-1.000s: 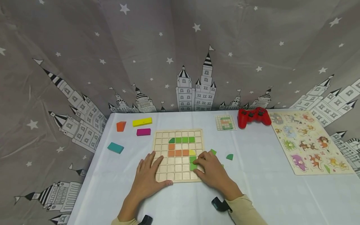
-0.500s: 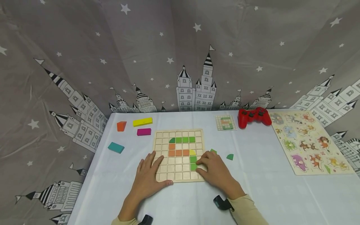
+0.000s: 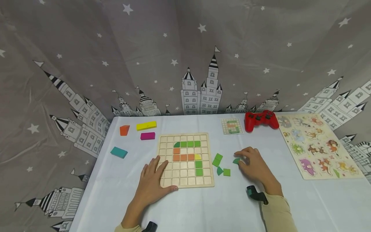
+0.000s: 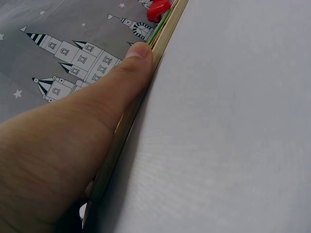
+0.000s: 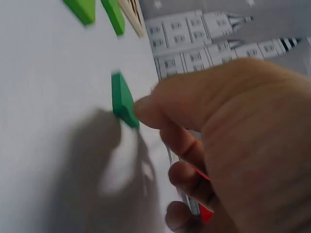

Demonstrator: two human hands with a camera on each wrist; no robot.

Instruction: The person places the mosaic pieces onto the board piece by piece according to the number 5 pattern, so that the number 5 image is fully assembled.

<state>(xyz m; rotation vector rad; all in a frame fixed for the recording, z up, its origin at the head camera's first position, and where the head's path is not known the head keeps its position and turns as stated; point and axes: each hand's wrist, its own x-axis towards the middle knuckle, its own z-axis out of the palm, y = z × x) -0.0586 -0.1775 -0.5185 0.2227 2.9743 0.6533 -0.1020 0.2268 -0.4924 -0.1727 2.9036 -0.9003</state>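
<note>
Right hand (image 3: 255, 164) left board (image 3: 185, 159), touching green piece (image 3: 236, 160).

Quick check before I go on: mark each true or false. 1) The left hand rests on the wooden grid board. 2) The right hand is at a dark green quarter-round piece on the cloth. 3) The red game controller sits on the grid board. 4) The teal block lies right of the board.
1) True: the left hand lies flat on the grid board at its near left corner.
2) True: the right hand touches the green quarter-round piece with its fingertips.
3) False: the red game controller sits on the cloth beyond the board, beside the small pattern card.
4) False: the teal block lies left of the board.
</note>
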